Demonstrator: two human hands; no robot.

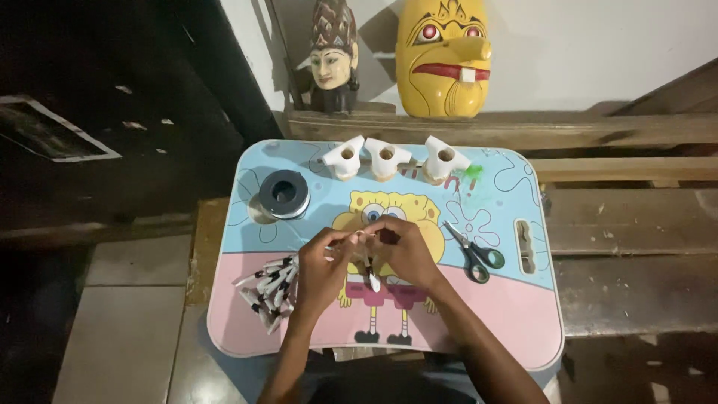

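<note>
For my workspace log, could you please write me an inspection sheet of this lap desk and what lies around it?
Surface: blue and pink cartoon-printed lap desk, on wooden planks.
Job's things: small white dark-banded piece and a thin strand, held between both hands.
Clutter: pile of similar white pieces; dark tape roll; green-handled scissors; three white shuttlecock-like cones.
Grippers: left hand and right hand, both pinching.
Cables: nothing seen.
Surroundings: yellow carved mask; painted bust; white wall.

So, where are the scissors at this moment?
In the head view, the scissors lie on the small table, to the right of the right hand, below the three white pieces.
</note>
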